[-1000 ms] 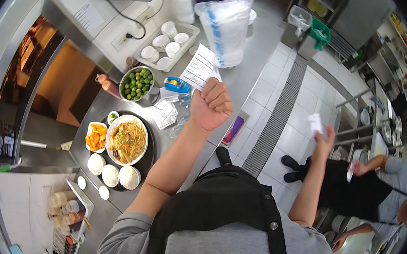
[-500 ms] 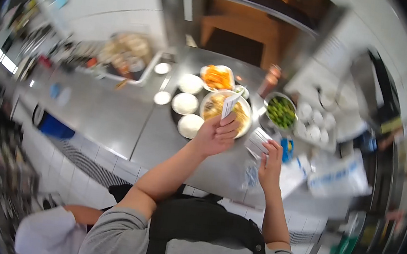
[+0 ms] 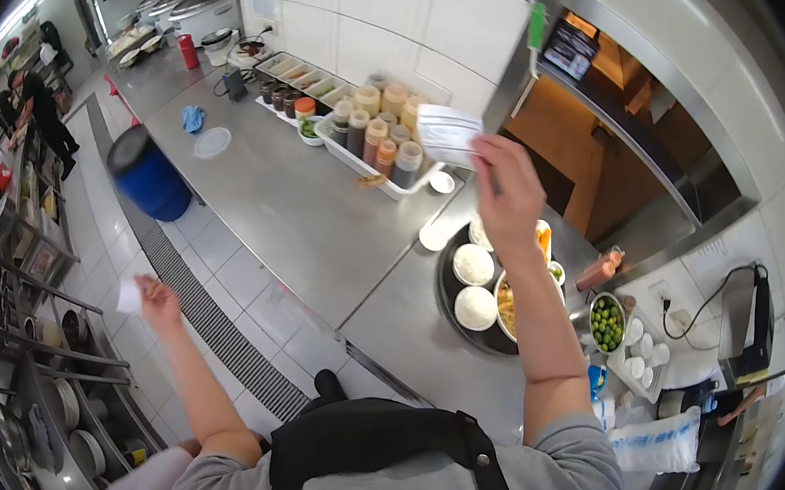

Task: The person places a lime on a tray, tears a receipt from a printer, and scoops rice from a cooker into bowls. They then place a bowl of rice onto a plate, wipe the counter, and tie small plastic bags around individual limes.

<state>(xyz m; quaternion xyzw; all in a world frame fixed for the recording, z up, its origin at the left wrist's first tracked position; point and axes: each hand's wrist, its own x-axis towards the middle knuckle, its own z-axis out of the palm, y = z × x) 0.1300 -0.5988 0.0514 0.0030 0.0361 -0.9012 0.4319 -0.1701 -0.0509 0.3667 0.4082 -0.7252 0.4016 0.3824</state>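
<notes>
A printed paper slip (image 3: 448,136) is pinched in my right hand (image 3: 510,200), raised above the back of the steel counter near the sauce bottles. My left hand (image 3: 157,302) is out to the left over the tiled floor, fingers closed on a small white paper (image 3: 130,297). Below my right forearm stands a dark round tray (image 3: 450,294) with rice bowls (image 3: 475,265) and a dish of noodle-like food (image 3: 505,307), which the forearm partly covers.
Sauce bottles (image 3: 408,159) fill a white bin. A bowl of green limes (image 3: 607,323) and white cups (image 3: 635,368) are at right. Left of the counter stands a blue barrel (image 3: 153,177). Shelves of plates (image 3: 65,404) line the lower left; another person (image 3: 42,117) stands far back.
My view has turned left. My left hand has swung from above the food out to the left with its paper. My right hand has lifted its slip up and forward.
</notes>
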